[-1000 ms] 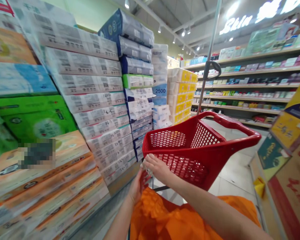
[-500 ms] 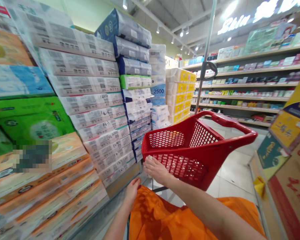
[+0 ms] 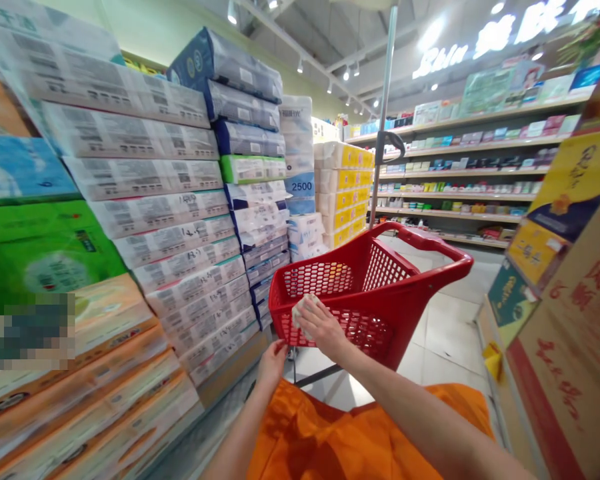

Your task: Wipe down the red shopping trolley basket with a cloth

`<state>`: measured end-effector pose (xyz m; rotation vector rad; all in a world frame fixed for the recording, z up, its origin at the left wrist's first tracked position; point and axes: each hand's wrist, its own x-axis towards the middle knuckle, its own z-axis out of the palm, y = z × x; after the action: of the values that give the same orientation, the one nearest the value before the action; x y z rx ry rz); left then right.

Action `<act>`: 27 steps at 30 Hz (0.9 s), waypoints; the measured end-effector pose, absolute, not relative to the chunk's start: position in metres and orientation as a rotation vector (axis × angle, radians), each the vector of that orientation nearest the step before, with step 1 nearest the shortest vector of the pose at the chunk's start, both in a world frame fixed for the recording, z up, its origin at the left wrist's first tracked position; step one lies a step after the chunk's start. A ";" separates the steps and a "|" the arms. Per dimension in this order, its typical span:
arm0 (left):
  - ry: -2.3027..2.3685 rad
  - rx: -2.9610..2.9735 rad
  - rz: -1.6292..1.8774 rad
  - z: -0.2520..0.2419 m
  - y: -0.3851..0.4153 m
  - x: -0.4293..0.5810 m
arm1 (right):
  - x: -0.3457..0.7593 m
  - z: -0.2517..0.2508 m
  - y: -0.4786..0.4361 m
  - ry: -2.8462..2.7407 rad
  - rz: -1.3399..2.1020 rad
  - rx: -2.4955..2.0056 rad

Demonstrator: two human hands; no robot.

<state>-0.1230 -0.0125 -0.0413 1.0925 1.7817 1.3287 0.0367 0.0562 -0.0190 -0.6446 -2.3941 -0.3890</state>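
Observation:
A red plastic shopping basket (image 3: pixel 410 293) on a wheeled frame stands in front of me, tilted, with a metal pole (image 3: pixel 383 120) rising behind it. My right hand (image 3: pixel 319 325) presses a small white cloth (image 3: pixel 300 308) against the basket's near rim, fingers closed over it. Just below the basket's near corner, my left hand (image 3: pixel 271 358) touches or pinches its lower edge; its fingers are partly hidden. Orange fabric (image 3: pixel 330 440) lies over my lap below both arms.
Tall stacks of packaged tissue and paper rolls (image 3: pixel 170 220) line the left side of the aisle. Shelves of small goods (image 3: pixel 470 167) run along the back right. Cardboard display boxes (image 3: pixel 565 300) stand close on the right. Pale tiled floor (image 3: pixel 445 333) lies beyond the basket.
My right hand has risen onto the basket's rim with the white cloth. The left hand dropped, then came back up to the basket's lower corner. The view shifted right.

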 end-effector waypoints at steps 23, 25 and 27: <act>1.962 1.753 0.780 -0.016 -0.005 -0.048 | 0.125 -0.077 0.049 -2.407 -0.371 -0.949; 1.987 1.791 0.730 -0.013 -0.003 -0.043 | 0.128 -0.063 0.048 -2.322 -0.419 -0.908; 2.012 1.827 0.665 -0.009 -0.002 -0.034 | 0.130 -0.044 0.053 -2.249 -0.464 -0.881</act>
<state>-0.0338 -0.0021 -0.0085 1.8274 2.0115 0.6650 0.1302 0.0525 -0.0443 -0.8815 -2.2485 -0.4639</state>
